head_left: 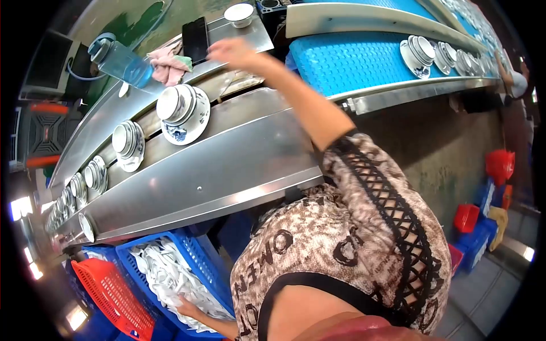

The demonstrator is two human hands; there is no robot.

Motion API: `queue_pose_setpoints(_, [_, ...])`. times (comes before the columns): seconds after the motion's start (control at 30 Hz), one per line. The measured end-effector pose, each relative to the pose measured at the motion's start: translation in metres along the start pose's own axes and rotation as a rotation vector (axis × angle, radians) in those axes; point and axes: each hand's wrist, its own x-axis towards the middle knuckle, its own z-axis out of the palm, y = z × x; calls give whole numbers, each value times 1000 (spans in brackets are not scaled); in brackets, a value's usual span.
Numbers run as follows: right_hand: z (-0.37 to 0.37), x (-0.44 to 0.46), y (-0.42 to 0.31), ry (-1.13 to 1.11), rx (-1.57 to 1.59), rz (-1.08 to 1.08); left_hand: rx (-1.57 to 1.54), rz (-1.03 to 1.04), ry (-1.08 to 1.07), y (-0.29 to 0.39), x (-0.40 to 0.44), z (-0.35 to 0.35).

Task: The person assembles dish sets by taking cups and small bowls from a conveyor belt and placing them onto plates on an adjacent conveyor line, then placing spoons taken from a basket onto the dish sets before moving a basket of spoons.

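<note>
My left hand (187,307) is down among white spoons (162,267) heaped in a blue plastic basket (196,258). Its fingers are partly hidden, so I cannot tell whether they grip any spoons. Motion blurs my right hand (230,52), stretched over the far side of the steel line beside a black phone (195,38); its finger pose is unclear. Nearest below it on the belt stands a set of stacked bowls (175,103) on a blue-patterned plate (185,132). A second stacked set (128,141) and several more trail off to the left.
Beyond the belt are a water bottle (122,63), a pink cloth (168,63) and a white bowl (239,14). A blue conveyor (347,62) carries further bowl sets (420,52). A red basket (114,295) stands beside the blue one. Another person (516,82) is at far right.
</note>
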Motion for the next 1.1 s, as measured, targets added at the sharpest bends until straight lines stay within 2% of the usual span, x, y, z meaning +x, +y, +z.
queue_pose_setpoints(0.03, [-49, -28, -9, 154, -61, -33, 9, 24, 154, -9, 8, -1])
queue_pose_setpoints(0.07, [-95, -29, 18, 368, -380, -133, 22, 46, 308, -16, 16, -4])
queue_pose_setpoints(0.13, [-210, -86, 36, 538, -1316, 147, 77, 20, 444, -21, 44, -6])
queue_pose_setpoints(0.17, [-275, -109, 72, 705, -1487, 213, 72, -17, 464, -13, 57, -13])
queue_pose_setpoints(0.2, [-343, -144, 99, 664, -1585, 166, 54, -62, 469, -5, 66, -20])
queue_pose_setpoints(0.23, [-413, -184, 132, 599, -1740, -184, 16, -107, 463, 12, 77, -22])
queue_pose_setpoints(0.3, [-508, -238, 184, 734, -1328, 601, -66, -123, 449, 63, 87, -23])
queue_pose_setpoints(0.37, [-573, -274, 237, 603, -452, 993, -55, 65, 428, 123, 80, -9])
queue_pose_setpoints(0.43, [-534, -276, 213, 587, -92, 862, 87, 430, 418, 188, 77, 15])
queue_pose_setpoints(0.47, [-489, -268, 173, 578, 32, 806, 69, 597, 334, 224, 71, 26])
queue_pose_setpoints(0.5, [-465, -262, 151, 557, 22, 778, 168, 792, 287, 254, 72, 40])
queue_pose_setpoints(0.57, [-457, -259, 191, 488, 103, 676, 255, 955, 162, 313, 66, 63])
queue_pose_setpoints(0.6, [-444, -255, 193, 439, 192, 553, 264, 897, 115, 339, 63, 78])
queue_pose_setpoints(0.67, [-370, -229, 156, 389, 155, 456, 327, 950, -20, 363, 76, 110])
queue_pose_setpoints(0.73, [-306, -204, 132, 277, 365, 329, 412, 903, -93, 386, 90, 144])
queue_pose_setpoints(0.8, [-228, -173, 89, 238, 307, 288, 499, 859, -54, 403, 96, 174])
queue_pose_setpoints(0.9, [-103, -118, 8, 182, 298, 256, 412, 815, -129, 421, 94, 177])
queue_pose_setpoints(0.97, [-47, -77, 1, 48, 312, 239, 322, 796, -134, 419, 100, 181])
queue_pose_setpoints(1.0, [-42, -71, -6, 36, 357, 216, 297, 789, -95, 430, 82, 169])
queue_pose_setpoints(1.07, [-10, -48, -5, -15, 224, 175, 258, 758, -49, 434, 73, 155])
queue_pose_setpoints(1.1, [8, -33, 11, -17, 163, 152, 133, 852, -4, 423, 81, 162])
